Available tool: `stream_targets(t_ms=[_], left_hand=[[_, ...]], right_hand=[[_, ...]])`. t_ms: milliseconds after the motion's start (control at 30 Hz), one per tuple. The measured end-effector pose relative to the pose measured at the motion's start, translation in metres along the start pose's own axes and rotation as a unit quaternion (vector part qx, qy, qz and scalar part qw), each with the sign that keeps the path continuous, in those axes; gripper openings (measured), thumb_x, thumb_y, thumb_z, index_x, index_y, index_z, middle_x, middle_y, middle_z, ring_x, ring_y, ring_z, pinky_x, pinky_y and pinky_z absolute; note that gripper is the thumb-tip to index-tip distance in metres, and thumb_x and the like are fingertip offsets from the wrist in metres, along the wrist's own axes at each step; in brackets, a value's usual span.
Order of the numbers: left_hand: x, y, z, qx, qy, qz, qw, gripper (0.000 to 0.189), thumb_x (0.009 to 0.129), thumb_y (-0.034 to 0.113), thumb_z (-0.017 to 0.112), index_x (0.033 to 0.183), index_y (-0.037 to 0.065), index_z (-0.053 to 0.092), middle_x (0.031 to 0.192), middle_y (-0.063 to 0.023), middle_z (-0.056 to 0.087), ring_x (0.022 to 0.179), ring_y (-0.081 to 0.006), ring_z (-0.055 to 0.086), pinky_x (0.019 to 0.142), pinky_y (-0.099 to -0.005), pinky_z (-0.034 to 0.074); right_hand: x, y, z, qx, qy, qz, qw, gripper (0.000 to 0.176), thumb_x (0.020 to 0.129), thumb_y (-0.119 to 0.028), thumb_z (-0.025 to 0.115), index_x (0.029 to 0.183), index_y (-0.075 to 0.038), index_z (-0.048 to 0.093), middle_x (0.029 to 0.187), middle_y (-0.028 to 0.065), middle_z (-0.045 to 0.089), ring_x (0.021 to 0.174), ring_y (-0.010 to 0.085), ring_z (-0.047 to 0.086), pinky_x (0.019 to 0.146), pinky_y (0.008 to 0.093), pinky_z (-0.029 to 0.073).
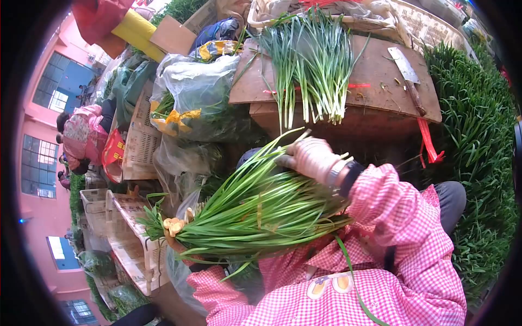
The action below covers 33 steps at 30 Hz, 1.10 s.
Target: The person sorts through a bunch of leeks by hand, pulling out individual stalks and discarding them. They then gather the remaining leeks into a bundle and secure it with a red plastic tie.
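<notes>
A big loose bunch of garlic chives [255,209] lies across my lap in front of the pink checked sleeves. My left hand [174,228] wraps round its leafy end at the left, with fingers closed. At the upper right of the bunch, my right hand [312,157], taped over the fingers and palm, closes on several stems; its fingertips are partly hidden. Ahead of me, more garlic chives [312,65] rest on a brown board [375,81], pale stem ends towards me. A cleaver [403,65] with a wooden handle lies on the board's right side.
Red ties [429,142] hang off the board's front edge. Tall piled greens [476,141] fill the right side. Plastic bags [198,81] of greens and crates [144,136] stand at the left. Beyond them another person [84,133] bends over. A white basket [402,16] stands behind the board.
</notes>
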<state>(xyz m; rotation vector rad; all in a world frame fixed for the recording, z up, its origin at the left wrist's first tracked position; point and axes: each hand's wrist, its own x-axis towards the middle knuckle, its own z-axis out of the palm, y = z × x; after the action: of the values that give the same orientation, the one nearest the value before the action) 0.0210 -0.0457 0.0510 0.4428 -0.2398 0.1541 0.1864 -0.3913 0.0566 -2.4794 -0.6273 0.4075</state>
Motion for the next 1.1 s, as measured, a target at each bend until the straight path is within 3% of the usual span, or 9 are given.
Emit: stream_targets(t_ms=[100, 167, 233, 300, 433, 533, 700, 933, 1100], left_hand=[[-0.013, 0.008, -0.003, 0.041, 0.080, 0.030, 0.996, 0.005, 0.092, 0.013, 0.050, 0.092, 0.008, 0.049, 0.073, 0.0023, 0.053, 0.076, -0.0107, 0.058, 0.109, -0.0454, 0.025], [-0.016, 0.007, 0.003, 0.062, 0.089, 0.057, 0.992, 0.005, 0.092, 0.012, 0.051, 0.093, 0.009, 0.047, 0.073, 0.0025, 0.051, 0.078, -0.0100, 0.058, 0.109, -0.0446, 0.027], [-0.007, -0.001, 0.006, 0.030, 0.005, 0.043, 0.999, 0.005, 0.092, 0.012, 0.049, 0.094, 0.008, 0.047, 0.077, 0.0015, 0.052, 0.086, -0.0107, 0.056, 0.110, -0.0471, 0.024], [-0.004, -0.009, 0.012, 0.003, 0.008, 0.052, 0.999, 0.007, 0.093, 0.012, 0.047, 0.096, 0.006, 0.048, 0.078, 0.0000, 0.053, 0.088, -0.0149, 0.057, 0.110, -0.0507, 0.021], [0.000, -0.012, 0.016, 0.067, 0.050, 0.061, 0.995, 0.002, 0.091, 0.010, 0.050, 0.093, 0.009, 0.051, 0.078, 0.0040, 0.050, 0.081, -0.0059, 0.049, 0.105, -0.0441, 0.028], [0.001, -0.014, 0.021, 0.126, 0.038, 0.085, 0.988, 0.003, 0.090, 0.012, 0.051, 0.091, 0.011, 0.048, 0.084, 0.0018, 0.051, 0.089, -0.0135, 0.052, 0.105, -0.0521, 0.028], [-0.004, 0.003, 0.011, 0.164, 0.031, 0.071, 0.983, 0.013, 0.088, 0.020, 0.058, 0.087, 0.012, 0.047, 0.095, -0.0006, 0.051, 0.107, -0.0227, 0.052, 0.097, -0.0569, 0.039], [-0.025, 0.005, -0.012, 0.238, 0.103, 0.083, 0.962, 0.018, 0.088, 0.025, 0.060, 0.093, 0.011, 0.051, 0.098, 0.0000, 0.049, 0.102, -0.0178, 0.049, 0.095, -0.0388, 0.042], [-0.036, 0.013, -0.047, 0.204, 0.183, 0.127, 0.953, 0.018, 0.088, 0.022, 0.060, 0.094, 0.008, 0.051, 0.096, -0.0014, 0.049, 0.102, -0.0171, 0.049, 0.102, -0.0352, 0.036]], right_hand=[[-0.009, -0.011, 0.007, 0.259, 0.152, -0.233, 0.925, 0.020, 0.083, -0.024, 0.063, 0.086, -0.004, 0.067, 0.073, 0.0106, 0.064, 0.069, 0.0240, 0.062, 0.067, 0.0332, 0.049], [-0.036, -0.020, -0.046, 0.507, -0.111, -0.062, 0.852, 0.019, 0.084, -0.013, 0.064, 0.098, -0.001, 0.065, 0.090, 0.0051, 0.067, 0.083, 0.0075, 0.058, 0.078, 0.0259, 0.047], [-0.036, -0.004, -0.030, 0.504, -0.073, -0.065, 0.858, 0.030, 0.084, -0.027, 0.062, 0.102, -0.003, 0.064, 0.087, 0.0085, 0.067, 0.081, 0.0170, 0.062, 0.075, 0.0305, 0.048], [-0.042, 0.010, -0.031, 0.043, -0.082, -0.118, 0.989, 0.038, 0.077, -0.034, 0.065, 0.104, -0.007, 0.064, 0.086, 0.0138, 0.065, 0.081, 0.0232, 0.063, 0.075, 0.0336, 0.048], [-0.064, -0.010, -0.034, 0.351, -0.211, -0.103, 0.907, 0.044, 0.067, -0.025, 0.071, 0.106, -0.007, 0.063, 0.089, 0.0146, 0.065, 0.085, 0.0257, 0.064, 0.079, 0.0342, 0.049], [-0.029, 0.003, -0.034, 0.087, 0.115, -0.251, 0.957, 0.031, 0.066, -0.020, 0.070, 0.095, -0.009, 0.064, 0.080, 0.0141, 0.064, 0.080, 0.0293, 0.063, 0.073, 0.0365, 0.050], [-0.015, 0.021, -0.041, 0.014, 0.161, -0.243, 0.956, 0.031, 0.069, -0.009, 0.068, 0.099, -0.009, 0.063, 0.081, 0.0109, 0.062, 0.078, 0.0296, 0.061, 0.068, 0.0375, 0.049], [-0.055, 0.098, -0.042, 0.464, 0.039, 0.098, 0.880, 0.019, 0.079, -0.013, 0.069, 0.095, -0.003, 0.067, 0.073, 0.0035, 0.065, 0.065, 0.0117, 0.059, 0.059, 0.0250, 0.046], [-0.078, 0.156, -0.040, 0.228, 0.171, 0.097, 0.954, 0.021, 0.080, -0.022, 0.067, 0.093, -0.006, 0.068, 0.078, 0.0034, 0.068, 0.068, 0.0209, 0.063, 0.060, 0.0326, 0.048]])
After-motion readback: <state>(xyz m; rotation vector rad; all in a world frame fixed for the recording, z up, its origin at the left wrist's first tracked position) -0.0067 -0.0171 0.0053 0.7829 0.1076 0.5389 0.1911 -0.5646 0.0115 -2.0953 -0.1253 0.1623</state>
